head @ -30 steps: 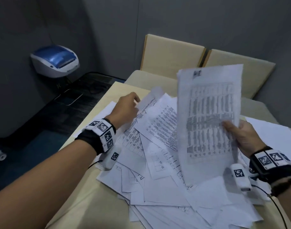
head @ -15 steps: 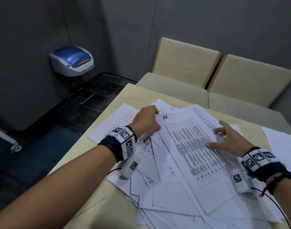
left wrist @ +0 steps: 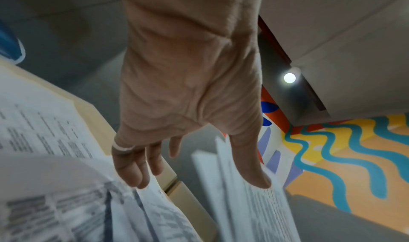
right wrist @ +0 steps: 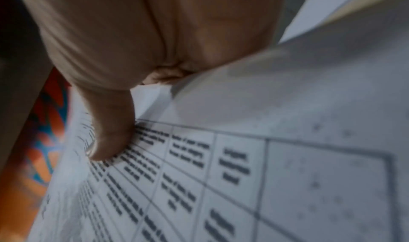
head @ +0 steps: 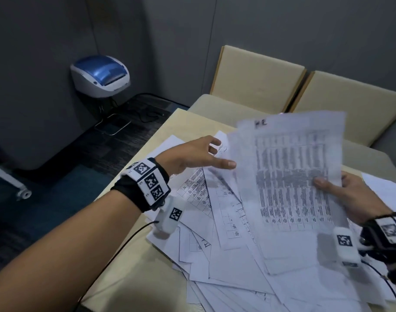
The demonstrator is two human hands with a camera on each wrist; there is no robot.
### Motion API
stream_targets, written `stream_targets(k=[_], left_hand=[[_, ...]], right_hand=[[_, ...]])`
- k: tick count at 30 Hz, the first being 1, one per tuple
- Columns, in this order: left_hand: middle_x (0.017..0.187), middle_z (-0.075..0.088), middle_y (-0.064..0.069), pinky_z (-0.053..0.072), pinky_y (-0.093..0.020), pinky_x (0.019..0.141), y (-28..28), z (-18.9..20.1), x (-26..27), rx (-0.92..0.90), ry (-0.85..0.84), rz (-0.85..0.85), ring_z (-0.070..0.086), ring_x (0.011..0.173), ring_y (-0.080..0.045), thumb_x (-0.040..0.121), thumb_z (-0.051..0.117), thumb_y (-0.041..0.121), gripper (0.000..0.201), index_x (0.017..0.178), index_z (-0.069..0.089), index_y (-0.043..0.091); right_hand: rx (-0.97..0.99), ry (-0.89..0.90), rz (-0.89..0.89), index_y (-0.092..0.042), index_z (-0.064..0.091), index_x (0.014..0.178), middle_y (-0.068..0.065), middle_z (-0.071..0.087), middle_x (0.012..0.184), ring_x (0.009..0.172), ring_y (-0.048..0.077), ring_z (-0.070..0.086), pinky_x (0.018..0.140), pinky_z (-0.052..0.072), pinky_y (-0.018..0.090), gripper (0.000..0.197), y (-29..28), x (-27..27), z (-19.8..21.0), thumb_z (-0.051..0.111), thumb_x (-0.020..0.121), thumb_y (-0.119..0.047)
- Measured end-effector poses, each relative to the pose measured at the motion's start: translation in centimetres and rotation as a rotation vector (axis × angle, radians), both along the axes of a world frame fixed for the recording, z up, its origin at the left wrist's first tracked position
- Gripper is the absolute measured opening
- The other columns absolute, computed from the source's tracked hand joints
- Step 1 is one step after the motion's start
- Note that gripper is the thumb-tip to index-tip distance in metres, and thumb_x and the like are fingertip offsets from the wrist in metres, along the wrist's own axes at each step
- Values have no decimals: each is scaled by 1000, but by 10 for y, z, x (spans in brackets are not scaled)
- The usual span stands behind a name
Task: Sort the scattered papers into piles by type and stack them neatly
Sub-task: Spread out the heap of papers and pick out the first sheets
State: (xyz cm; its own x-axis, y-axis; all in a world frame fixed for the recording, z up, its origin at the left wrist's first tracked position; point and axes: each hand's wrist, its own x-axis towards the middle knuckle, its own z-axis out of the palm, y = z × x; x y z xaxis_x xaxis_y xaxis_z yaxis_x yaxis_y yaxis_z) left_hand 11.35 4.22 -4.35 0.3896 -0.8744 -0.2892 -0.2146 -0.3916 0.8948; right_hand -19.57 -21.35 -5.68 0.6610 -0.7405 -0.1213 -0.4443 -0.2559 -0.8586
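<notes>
Scattered white printed papers (head: 226, 235) lie in a loose heap on the beige table (head: 129, 255). My right hand (head: 327, 188) holds up a sheet printed with a dense table (head: 291, 176) above the heap, thumb on its front, fingers hidden behind it. The right wrist view shows the thumb (right wrist: 106, 140) pressing on that table sheet (right wrist: 221, 175). Another sheet edge shows behind it on the left. My left hand (head: 215, 154) hovers beside the raised sheets' left edge with straight, spread fingers, holding nothing. In the left wrist view the left hand (left wrist: 194, 167) has blurred paper edges (left wrist: 232, 193) between thumb and fingers.
A separate white sheet (head: 386, 190) lies at the table's right edge. Two beige seat backs (head: 257, 79) stand against the grey wall beyond the table. A white and blue printer (head: 100, 75) sits at the left above the dark floor with cables.
The table sheet lay flat on the heap under my right hand; now that hand has raised it upright. My left hand has uncurled and lifted off the pile.
</notes>
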Motion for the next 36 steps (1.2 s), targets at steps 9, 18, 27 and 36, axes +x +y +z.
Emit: stream_targets(k=[9, 18, 27, 36], left_hand=[[99, 81, -9, 62, -32, 82, -10, 24, -64, -351, 69, -80, 74, 85, -13, 99, 71, 19, 18, 109, 78, 6], [110, 75, -5, 61, -57, 83, -6, 17, -41, -471, -158, 314, 72, 100, -34, 105, 51, 35, 19, 117, 62, 25], [101, 69, -1, 57, -43, 82, -6, -26, -30, -135, -258, 269, 68, 90, -27, 108, 49, 27, 13, 115, 59, 25], [100, 70, -8, 57, -40, 78, -14, -29, -45, -90, -221, 254, 68, 86, -28, 108, 51, 19, 14, 118, 61, 20]], right_hand=[[305, -399, -107, -4, 66, 114, 6, 79, 92, 79, 15, 76, 68, 64, 28, 23, 26, -37, -13, 59, 93, 2], [179, -373, -217, -21, 73, 117, 5, 78, 119, 112, 27, 73, 101, 55, 51, 33, 43, -69, -31, 78, 85, -25], [383, -789, -386, -2, 39, 152, 3, 60, 144, 124, 9, 65, 96, 54, 19, 53, 49, -74, -46, 54, 101, 4], [625, -711, -348, -13, 63, 124, 14, 59, 146, 148, 30, 39, 118, 24, 73, 50, 33, -125, -45, 18, 116, -33]])
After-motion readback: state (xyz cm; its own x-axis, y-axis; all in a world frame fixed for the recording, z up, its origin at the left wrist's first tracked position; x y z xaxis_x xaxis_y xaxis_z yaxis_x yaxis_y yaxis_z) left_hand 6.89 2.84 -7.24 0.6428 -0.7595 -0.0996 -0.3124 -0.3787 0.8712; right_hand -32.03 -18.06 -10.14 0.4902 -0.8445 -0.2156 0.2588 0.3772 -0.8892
